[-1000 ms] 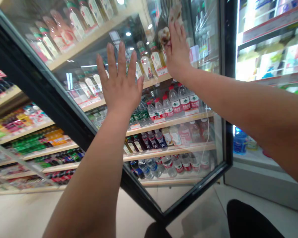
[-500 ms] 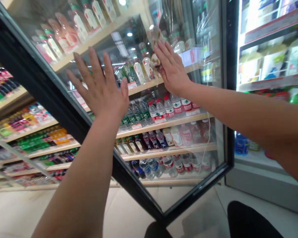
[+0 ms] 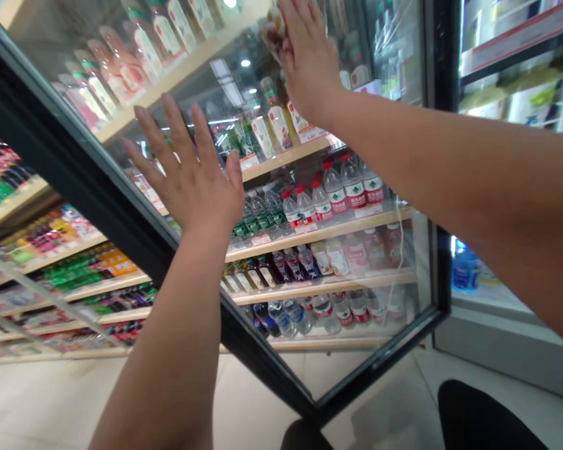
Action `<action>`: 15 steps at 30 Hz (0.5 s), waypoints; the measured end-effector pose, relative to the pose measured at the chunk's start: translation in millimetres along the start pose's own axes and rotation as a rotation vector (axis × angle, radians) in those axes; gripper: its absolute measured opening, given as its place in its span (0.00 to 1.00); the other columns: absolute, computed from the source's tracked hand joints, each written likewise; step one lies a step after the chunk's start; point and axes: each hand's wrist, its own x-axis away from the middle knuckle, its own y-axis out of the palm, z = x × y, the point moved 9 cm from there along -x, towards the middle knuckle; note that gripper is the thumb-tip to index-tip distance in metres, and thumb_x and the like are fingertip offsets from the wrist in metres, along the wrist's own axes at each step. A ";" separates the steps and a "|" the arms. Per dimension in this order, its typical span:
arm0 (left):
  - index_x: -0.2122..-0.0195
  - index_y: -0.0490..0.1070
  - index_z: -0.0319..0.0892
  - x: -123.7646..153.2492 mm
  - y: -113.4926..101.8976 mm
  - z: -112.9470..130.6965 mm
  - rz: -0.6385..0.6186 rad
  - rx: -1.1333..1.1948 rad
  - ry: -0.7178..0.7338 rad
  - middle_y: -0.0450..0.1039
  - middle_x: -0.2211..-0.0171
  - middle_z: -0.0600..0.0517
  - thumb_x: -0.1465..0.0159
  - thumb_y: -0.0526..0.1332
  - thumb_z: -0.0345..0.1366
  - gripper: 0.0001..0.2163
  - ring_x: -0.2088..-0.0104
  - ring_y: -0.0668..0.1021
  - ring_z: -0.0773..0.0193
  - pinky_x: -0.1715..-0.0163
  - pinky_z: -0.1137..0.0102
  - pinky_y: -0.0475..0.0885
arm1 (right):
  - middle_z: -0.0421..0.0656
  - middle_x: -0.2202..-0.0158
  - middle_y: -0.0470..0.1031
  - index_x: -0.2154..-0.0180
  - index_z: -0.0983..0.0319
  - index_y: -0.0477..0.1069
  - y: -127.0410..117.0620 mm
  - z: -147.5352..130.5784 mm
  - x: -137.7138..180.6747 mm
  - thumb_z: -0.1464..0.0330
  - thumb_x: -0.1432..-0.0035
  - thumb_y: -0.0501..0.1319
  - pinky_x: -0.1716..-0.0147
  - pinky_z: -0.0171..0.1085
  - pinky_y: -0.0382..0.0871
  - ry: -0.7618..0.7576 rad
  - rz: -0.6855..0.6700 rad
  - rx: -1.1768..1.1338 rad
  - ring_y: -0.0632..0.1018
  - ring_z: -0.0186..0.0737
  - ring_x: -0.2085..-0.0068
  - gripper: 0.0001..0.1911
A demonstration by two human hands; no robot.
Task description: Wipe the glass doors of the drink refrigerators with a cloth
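Note:
Fingers spread, my left hand [image 3: 194, 172] rests flat against the glass door [image 3: 380, 364], near its dark left frame. My right hand [image 3: 312, 69] is higher up on the same pane, at the top of the view. Under its fingers is a crumpled brown-and-white cloth [image 3: 273, 30], pressed to the glass. The palm covers part of the cloth. Bottles on wooden shelves show through the pane, among them red-capped water bottles [image 3: 336, 190].
The door stands open at an angle. To the right is a lit cooler with a blue bottle [image 3: 464, 269] on its bottom shelf. Shelves of drinks [image 3: 75, 272] run along the left. Pale floor tiles [image 3: 42, 400] lie below, with dark-clad knees at the bottom edge.
My right hand has slid up and slightly left across the glass with the cloth. My left hand stays in about the same place, still spread on the pane.

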 end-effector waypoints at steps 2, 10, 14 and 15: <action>0.29 0.44 0.58 0.1 -1.5 1.6 -0.007 0.021 -0.007 0.25 0.31 0.77 0.39 0.55 0.54 0.38 0.35 0.18 0.65 0.36 0.59 0.12 | 0.35 0.26 0.33 0.28 0.59 0.35 -1.8 -3.1 5.0 0.82 0.36 0.38 0.31 0.45 0.44 -0.010 0.032 0.036 0.39 0.38 0.27 0.38; 0.29 0.44 0.56 11.7 -14.1 19.4 0.000 0.000 0.048 0.28 0.29 0.72 0.35 0.53 0.49 0.34 0.31 0.27 0.62 0.32 0.61 0.18 | 0.36 0.26 0.39 0.28 0.61 0.41 8.9 -18.5 28.0 0.78 0.35 0.41 0.31 0.41 0.43 -0.288 0.062 0.068 0.42 0.37 0.27 0.35; 0.29 0.44 0.56 10.7 -13.3 17.5 0.008 -0.022 0.045 0.29 0.28 0.70 0.36 0.55 0.48 0.35 0.30 0.28 0.60 0.33 0.60 0.16 | 0.36 0.26 0.40 0.28 0.59 0.42 6.0 -15.1 27.6 0.78 0.35 0.41 0.31 0.42 0.43 -0.241 0.122 0.074 0.43 0.37 0.27 0.35; 0.29 0.44 0.55 10.9 -13.1 18.3 0.007 -0.028 0.059 0.29 0.28 0.69 0.35 0.54 0.47 0.35 0.30 0.30 0.58 0.32 0.58 0.17 | 0.35 0.27 0.41 0.29 0.58 0.43 5.8 -17.3 30.5 0.77 0.35 0.42 0.31 0.41 0.43 -0.298 0.136 0.081 0.44 0.37 0.27 0.35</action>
